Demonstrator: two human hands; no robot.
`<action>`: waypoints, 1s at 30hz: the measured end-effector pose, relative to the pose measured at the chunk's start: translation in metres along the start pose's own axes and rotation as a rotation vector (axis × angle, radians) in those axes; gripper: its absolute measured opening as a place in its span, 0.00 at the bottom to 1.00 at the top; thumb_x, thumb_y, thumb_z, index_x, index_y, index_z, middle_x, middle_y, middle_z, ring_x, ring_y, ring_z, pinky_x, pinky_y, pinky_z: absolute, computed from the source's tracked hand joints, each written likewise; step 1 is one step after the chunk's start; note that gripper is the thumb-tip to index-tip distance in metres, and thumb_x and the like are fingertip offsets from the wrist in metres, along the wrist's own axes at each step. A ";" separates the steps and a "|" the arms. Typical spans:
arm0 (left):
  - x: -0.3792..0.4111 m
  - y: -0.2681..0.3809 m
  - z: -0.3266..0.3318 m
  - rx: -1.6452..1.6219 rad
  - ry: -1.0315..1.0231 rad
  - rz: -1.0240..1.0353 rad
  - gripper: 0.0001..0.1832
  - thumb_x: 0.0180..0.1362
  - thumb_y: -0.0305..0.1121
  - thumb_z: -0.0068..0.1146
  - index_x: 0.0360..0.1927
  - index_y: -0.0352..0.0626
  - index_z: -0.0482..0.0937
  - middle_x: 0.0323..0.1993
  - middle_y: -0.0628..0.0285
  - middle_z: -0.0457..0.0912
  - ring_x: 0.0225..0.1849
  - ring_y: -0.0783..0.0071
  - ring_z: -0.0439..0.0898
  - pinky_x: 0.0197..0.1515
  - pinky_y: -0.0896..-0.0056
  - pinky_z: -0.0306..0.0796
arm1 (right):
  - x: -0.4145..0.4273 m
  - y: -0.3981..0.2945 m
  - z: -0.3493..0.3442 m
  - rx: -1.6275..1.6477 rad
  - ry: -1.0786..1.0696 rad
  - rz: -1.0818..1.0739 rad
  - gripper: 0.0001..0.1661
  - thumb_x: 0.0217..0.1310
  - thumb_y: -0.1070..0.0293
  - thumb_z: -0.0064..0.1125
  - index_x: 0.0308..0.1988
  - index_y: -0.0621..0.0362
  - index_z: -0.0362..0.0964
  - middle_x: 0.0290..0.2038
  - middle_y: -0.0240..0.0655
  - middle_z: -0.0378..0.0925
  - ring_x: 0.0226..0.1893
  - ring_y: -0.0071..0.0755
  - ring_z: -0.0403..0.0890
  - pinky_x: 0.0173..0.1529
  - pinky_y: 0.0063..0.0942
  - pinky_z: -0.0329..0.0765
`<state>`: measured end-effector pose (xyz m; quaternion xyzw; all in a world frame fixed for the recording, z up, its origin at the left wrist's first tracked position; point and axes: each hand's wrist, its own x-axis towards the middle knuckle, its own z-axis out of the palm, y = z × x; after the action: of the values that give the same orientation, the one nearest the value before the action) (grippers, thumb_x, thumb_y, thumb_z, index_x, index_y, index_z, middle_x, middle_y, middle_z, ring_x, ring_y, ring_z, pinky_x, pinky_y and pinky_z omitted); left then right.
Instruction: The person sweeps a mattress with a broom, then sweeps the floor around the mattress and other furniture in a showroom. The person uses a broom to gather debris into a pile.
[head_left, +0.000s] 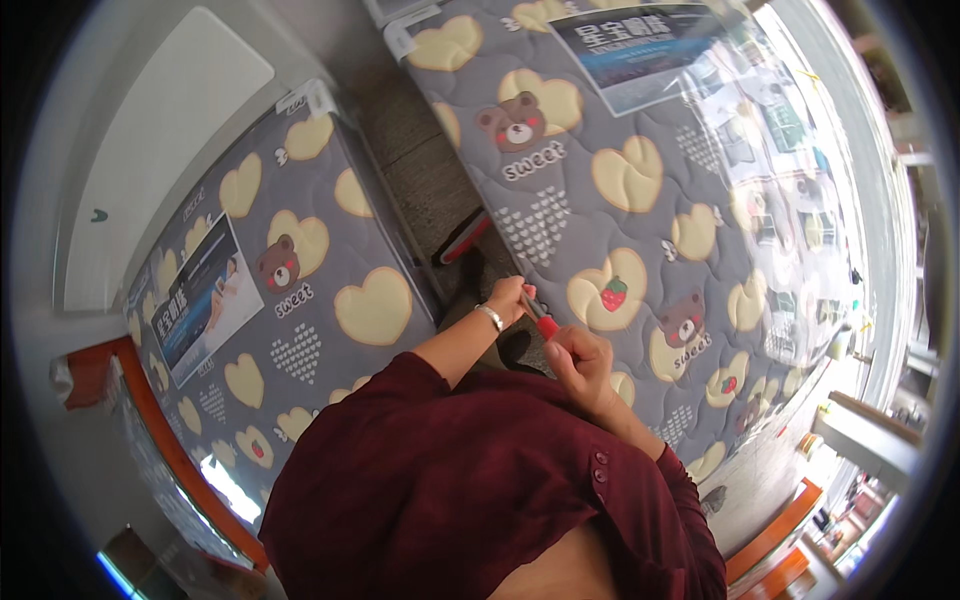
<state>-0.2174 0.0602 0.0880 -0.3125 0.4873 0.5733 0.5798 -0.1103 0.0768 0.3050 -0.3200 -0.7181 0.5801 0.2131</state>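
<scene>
My right hand (580, 361) is closed around the red handle of a hand tool (547, 325) with a grey metal front part; its exact kind is hard to tell. My left hand (511, 300), with a silver bracelet (491, 317) at the wrist, has curled fingers at the tool's metal end. Whether it pinches the tool or something small is hidden. Both hands are over the gap beside the near edge of the right-hand mattress (559, 296), which is grey quilted with hearts and bears.
A matching mattress (315, 300) lies to the left, across a narrow strip of dark floor (409, 154). Printed sheets (210, 300) lie on both mattresses. A red-edged shoe (461, 236) shows in the gap. Clear plastic (784, 202) covers the right side, near a bright window frame (862, 187). An orange wooden frame (161, 420) stands lower left.
</scene>
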 end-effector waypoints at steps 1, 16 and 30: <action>-0.008 -0.003 0.001 -0.021 0.004 0.040 0.02 0.44 0.22 0.38 0.22 0.33 0.62 0.17 0.57 0.64 0.17 0.72 0.66 0.20 0.76 0.67 | -0.005 0.003 -0.007 0.058 -0.074 -0.145 0.11 0.42 0.69 0.51 0.14 0.61 0.62 0.14 0.34 0.64 0.15 0.30 0.64 0.24 0.26 0.62; 0.009 -0.055 -0.025 0.501 0.068 -0.107 0.08 0.49 0.28 0.37 0.30 0.34 0.61 0.24 0.55 0.67 0.23 0.69 0.69 0.25 0.74 0.69 | -0.072 0.057 -0.024 -0.029 -0.141 -0.236 0.15 0.46 0.70 0.43 0.11 0.62 0.57 0.12 0.40 0.61 0.17 0.43 0.63 0.26 0.32 0.63; -0.043 -0.159 -0.022 0.499 0.018 -0.173 0.05 0.49 0.26 0.36 0.27 0.33 0.61 0.21 0.57 0.65 0.20 0.70 0.68 0.23 0.74 0.68 | -0.158 0.035 -0.067 -0.112 -0.097 -0.097 0.15 0.47 0.69 0.43 0.12 0.62 0.58 0.12 0.41 0.62 0.16 0.44 0.64 0.25 0.32 0.63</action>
<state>-0.0623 0.0006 0.0895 -0.2056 0.5904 0.3809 0.6813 0.0538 0.0156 0.2972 -0.2678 -0.7737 0.5426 0.1877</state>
